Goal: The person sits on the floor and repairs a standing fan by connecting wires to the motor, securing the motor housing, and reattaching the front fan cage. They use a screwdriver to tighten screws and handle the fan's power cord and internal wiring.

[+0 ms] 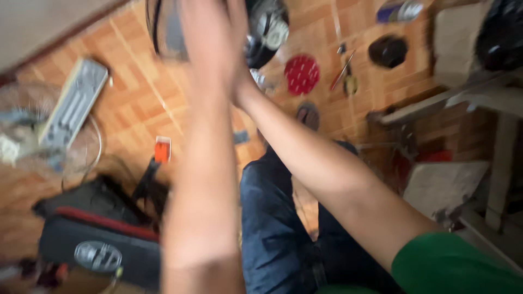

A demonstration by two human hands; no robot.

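The picture is blurred by motion. My left hand [204, 38] is raised at the top centre, its forearm filling the middle of the view. My right hand [239, 71], on the arm with a green sleeve [452, 267], presses against it from the right. Both hands are up against a dark round ring [158, 32] and a black and silver motor-like body [269, 30] at the top edge. Whether either hand grips these is too blurred to tell. My legs in blue jeans [272, 218] lie below.
On the orange tiled floor lie a red round disc [301, 73], a black round cap [388, 50], a screwdriver [342, 69], a long grey strip [73, 103] and a small orange item [162, 148]. A black and red bag [98, 234] sits lower left, a white frame [498, 163] at the right.
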